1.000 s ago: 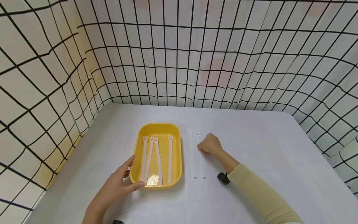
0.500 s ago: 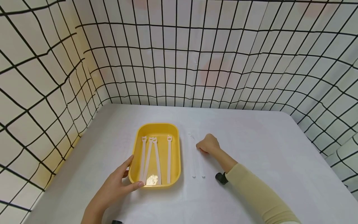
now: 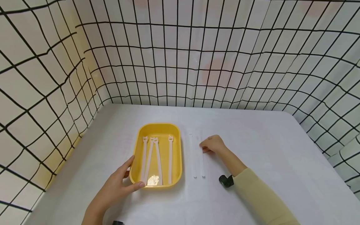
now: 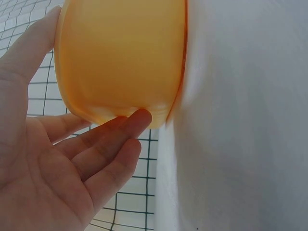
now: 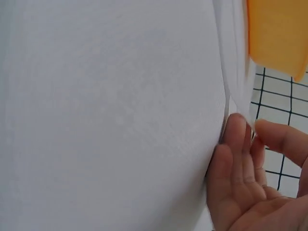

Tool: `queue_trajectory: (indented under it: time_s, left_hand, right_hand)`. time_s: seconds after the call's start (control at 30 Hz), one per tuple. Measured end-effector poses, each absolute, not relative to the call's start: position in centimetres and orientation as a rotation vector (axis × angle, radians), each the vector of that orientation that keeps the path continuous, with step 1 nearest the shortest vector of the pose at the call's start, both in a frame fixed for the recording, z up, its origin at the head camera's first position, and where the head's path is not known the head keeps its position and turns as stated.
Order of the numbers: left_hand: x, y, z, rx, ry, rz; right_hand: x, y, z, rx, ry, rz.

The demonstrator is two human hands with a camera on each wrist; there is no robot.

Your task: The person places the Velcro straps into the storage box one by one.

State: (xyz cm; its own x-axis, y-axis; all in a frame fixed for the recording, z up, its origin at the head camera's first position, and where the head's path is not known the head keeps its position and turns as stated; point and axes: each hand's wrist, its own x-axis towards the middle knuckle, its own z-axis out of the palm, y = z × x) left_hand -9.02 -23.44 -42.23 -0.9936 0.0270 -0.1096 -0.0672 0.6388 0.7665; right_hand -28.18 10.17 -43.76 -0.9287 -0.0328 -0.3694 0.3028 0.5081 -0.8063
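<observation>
My left hand (image 3: 113, 187) holds the near left corner of a yellow tray (image 3: 176, 150). Its thumb lies at the front rim while the other fingers rest against the outer wall, seen close up in the left wrist view. Several white strap cable ties (image 3: 170, 162) with slotted heads lie lengthwise inside. To the right of the tray, my right hand (image 3: 214, 144) pinches a white cable tie (image 3: 202, 165) near its far end. In the right wrist view that strap (image 5: 233, 103) rises to the thumb and fingertips. Another white cable tie (image 3: 193, 156) lies alongside, between it and the tray.
A white cloth covers the table (image 3: 270, 150). Black wire grid panels (image 3: 180, 59) stand behind it and along both sides. A black wrist camera (image 3: 226, 181) sits at the right forearm, beside a pale yellow sleeve (image 3: 261, 197). A white cylindrical object (image 3: 347, 157) shows at the far right.
My right hand has shifted slightly right, its fingers now pinching the strap, whose far end has come up off the table. The left hand and tray have stayed put.
</observation>
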Motion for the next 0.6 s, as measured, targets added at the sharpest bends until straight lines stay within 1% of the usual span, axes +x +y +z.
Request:
queue_trajectory:
  time_s: [0.23, 0.4, 0.6]
  left_hand:
    - [-9.1, -23.4, -42.2, -0.048, 2.734, 1.29]
    - [-9.0, -23.3, -42.2, -0.047, 2.736, 1.294]
    - [-9.0, -23.3, -42.1, -0.039, 2.74, 1.3]
  right_hand:
    - [-28.2, 10.7, -43.3, 0.193, 2.224, -1.633]
    - [-28.4, 11.2, -42.3, 0.168, 2.087, -1.843]
    - [-28.3, 11.6, -40.7, 0.088, 1.939, -1.919]
